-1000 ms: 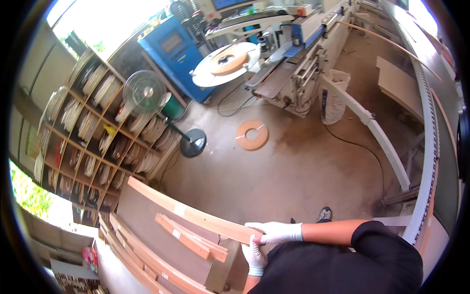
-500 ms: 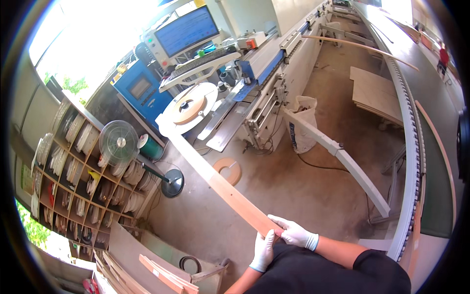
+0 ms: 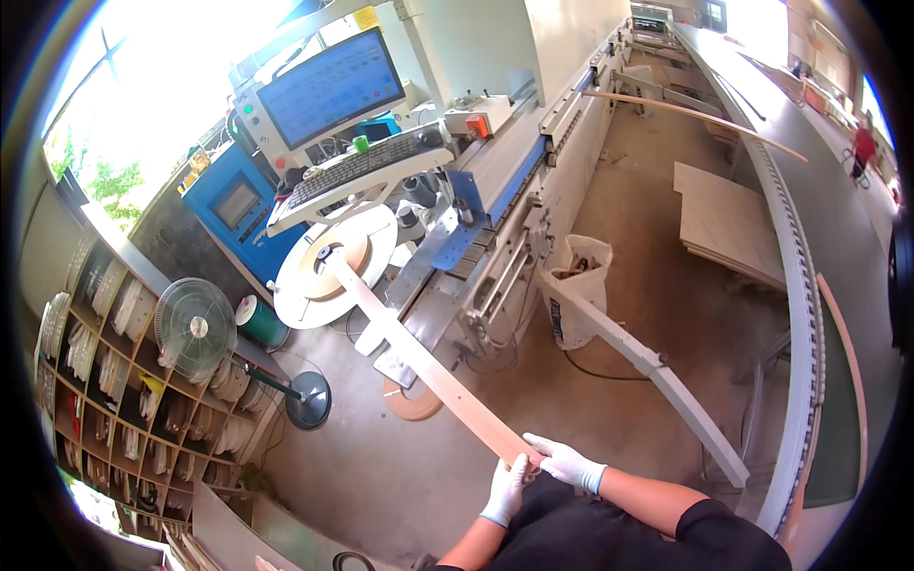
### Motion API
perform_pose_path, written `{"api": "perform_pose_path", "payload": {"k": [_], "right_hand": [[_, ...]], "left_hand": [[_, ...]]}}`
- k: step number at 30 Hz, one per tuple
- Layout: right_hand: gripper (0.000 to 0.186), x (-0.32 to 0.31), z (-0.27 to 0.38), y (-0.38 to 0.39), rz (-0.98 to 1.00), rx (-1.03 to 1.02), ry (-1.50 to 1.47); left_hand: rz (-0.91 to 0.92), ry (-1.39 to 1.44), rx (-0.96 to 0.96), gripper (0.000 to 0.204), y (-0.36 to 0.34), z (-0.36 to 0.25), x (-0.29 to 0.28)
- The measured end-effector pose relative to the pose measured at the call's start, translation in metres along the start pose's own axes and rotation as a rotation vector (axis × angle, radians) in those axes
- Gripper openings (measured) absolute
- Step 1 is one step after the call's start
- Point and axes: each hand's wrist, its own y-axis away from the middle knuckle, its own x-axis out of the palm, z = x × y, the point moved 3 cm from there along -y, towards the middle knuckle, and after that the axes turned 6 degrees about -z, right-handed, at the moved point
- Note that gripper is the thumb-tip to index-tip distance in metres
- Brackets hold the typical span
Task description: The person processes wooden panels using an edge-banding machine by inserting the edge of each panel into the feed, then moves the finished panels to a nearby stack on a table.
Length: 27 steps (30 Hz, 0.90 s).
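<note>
A long, narrow light-wood strip slants away from my body toward the machine at the upper left. Both of my gloved hands grip its near end. My left hand wraps round the left edge, and my right hand holds the end from the right, with a thumb on top. The strip's far end overlaps a white round disc that carries a coil of tan edge banding. Another tan coil lies on the floor below the strip.
A monitor and keyboard stand above the disc. To the left are a standing fan and a rack of banding rolls. A white sack and a grey metal arm stand ahead right, beside a long conveyor.
My view has shifted, and I am closer to the machine. The strip's far end has moved across the disc toward its coil. Both hands keep their hold.
</note>
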Motion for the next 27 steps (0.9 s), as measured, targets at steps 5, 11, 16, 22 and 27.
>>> {"api": "perform_pose_path", "payload": {"k": [5,11,16,22,27], "right_hand": [[0.057,-0.044,-0.005,-0.031,-0.075,0.104,0.014],[0.049,-0.115,-0.111,0.033,-0.523,0.404,-0.697],[0.015,-0.144,-0.162,0.164,-0.910,0.486,-0.958],[0.036,-0.123,-0.096,0.229,-1.031,0.630,0.319],[0.032,-0.131,-0.071,0.317,-1.348,0.370,0.383]], "left_hand": [[-0.073,-0.023,0.038,0.031,-0.085,-0.080,-0.006],[-0.173,0.150,0.008,0.026,-0.142,-0.132,-0.018],[0.029,0.224,-0.116,0.027,-0.165,-0.103,-0.003],[0.348,-0.449,-0.429,0.065,-0.118,-0.049,-0.047],[1.053,-1.897,-0.121,0.051,-0.082,-0.009,0.014]]}}
